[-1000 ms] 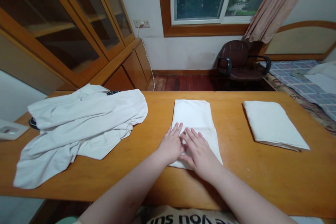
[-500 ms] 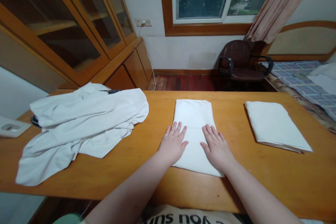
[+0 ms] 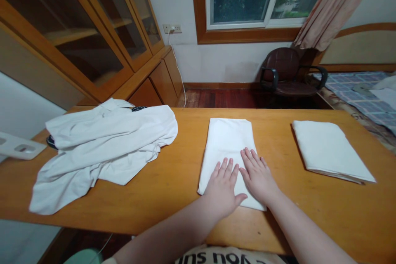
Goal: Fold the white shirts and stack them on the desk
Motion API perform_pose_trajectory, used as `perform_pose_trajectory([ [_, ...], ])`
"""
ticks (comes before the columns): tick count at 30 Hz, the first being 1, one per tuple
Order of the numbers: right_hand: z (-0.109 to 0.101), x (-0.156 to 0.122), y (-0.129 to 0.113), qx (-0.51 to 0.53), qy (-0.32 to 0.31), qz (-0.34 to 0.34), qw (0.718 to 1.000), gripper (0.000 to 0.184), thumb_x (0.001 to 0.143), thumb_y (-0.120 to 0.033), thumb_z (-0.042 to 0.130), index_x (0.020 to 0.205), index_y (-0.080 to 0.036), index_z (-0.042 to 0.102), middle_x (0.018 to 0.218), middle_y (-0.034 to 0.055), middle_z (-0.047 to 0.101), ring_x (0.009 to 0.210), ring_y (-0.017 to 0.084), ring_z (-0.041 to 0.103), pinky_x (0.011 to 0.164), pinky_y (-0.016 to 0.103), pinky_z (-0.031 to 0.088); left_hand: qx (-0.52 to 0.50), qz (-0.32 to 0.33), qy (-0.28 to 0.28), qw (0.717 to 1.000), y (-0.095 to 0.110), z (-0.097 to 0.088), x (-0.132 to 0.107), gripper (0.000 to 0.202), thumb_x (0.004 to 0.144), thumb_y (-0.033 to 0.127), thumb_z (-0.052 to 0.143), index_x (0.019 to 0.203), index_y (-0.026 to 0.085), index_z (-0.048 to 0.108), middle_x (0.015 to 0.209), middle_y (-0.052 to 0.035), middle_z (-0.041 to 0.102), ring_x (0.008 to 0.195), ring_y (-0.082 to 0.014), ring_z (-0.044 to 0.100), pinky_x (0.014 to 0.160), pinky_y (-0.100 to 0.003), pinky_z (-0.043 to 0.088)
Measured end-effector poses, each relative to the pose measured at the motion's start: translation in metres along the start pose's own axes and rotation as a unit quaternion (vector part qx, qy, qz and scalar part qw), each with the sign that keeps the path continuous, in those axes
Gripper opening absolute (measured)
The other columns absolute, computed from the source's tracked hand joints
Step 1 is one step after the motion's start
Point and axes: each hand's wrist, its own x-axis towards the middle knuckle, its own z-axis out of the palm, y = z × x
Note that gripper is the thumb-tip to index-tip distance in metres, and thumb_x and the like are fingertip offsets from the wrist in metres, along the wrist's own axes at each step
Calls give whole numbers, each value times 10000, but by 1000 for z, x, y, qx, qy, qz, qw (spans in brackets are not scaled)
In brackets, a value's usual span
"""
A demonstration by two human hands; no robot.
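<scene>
A white cloth (image 3: 229,136), folded into a long flat rectangle, lies in front of me on the wooden table (image 3: 173,198). My left hand (image 3: 223,187) rests flat on its lower part, fingers stretched out and the thumb pointing right. Beside it my right hand (image 3: 256,173) presses flat along the cloth's right edge, fingers extended. Neither hand grips anything. To the right sits another folded white cloth (image 3: 331,148), with layered edges showing along its near side. On the left, a rumpled white garment (image 3: 105,144) is spread loosely, with dark striped bits showing beneath it.
A white plastic object with an oval slot (image 3: 21,147) sits at the table's left edge. Beyond the table stand a glass-door cabinet (image 3: 102,78), a brown armchair (image 3: 284,70) and a bed (image 3: 365,90). A green rounded object (image 3: 83,257) shows below the near edge.
My left hand has slid right and toward me, from the cloth's left edge to its lower middle. The right hand stays nearly in place. The view has shifted slightly.
</scene>
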Motion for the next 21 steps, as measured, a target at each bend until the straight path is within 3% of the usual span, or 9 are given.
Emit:
perform_pose_trajectory([
  [6,-3,1,-3,5,-8,10,1000,548,936,-375,314,1442,-166,325,1502,60,282,1392,249,208,1104,496,220,-10,-92,8,996,-44,-9,-6,724,852,581,424,1469,257,227,1551,-98,114,1408,-351,66,1107,-557,162],
  [10,-2,1,-3,8,-4,11,1000,547,935,-378,317,1445,-179,320,1505,56,278,1395,248,200,1110,493,207,-29,-130,-29,991,-72,-16,-12,822,840,572,453,1489,202,109,1544,-145,72,1409,-323,100,1107,-548,150],
  [14,1,1,0,14,-6,6,1000,559,936,-390,319,1453,-179,296,1507,63,272,1398,243,190,1108,505,209,-33,-99,-61,993,-88,-20,-17,803,873,529,403,1486,127,74,1536,-146,118,1418,-253,97,1132,-499,114],
  [18,0,0,6,28,-15,-15,999,573,935,-425,325,1455,-186,295,1513,69,251,1398,250,189,1101,506,230,-25,-74,-47,996,-95,-29,-26,714,901,438,394,1484,143,108,1541,-153,64,1419,-254,74,1127,-483,151],
  [21,-3,-1,9,35,-22,-36,999,567,933,-439,334,1446,-197,321,1502,67,284,1391,250,214,1099,486,254,-23,42,-61,997,-100,-44,-38,765,828,498,526,1473,252,193,1549,-111,72,1415,-282,110,1127,-507,131],
])
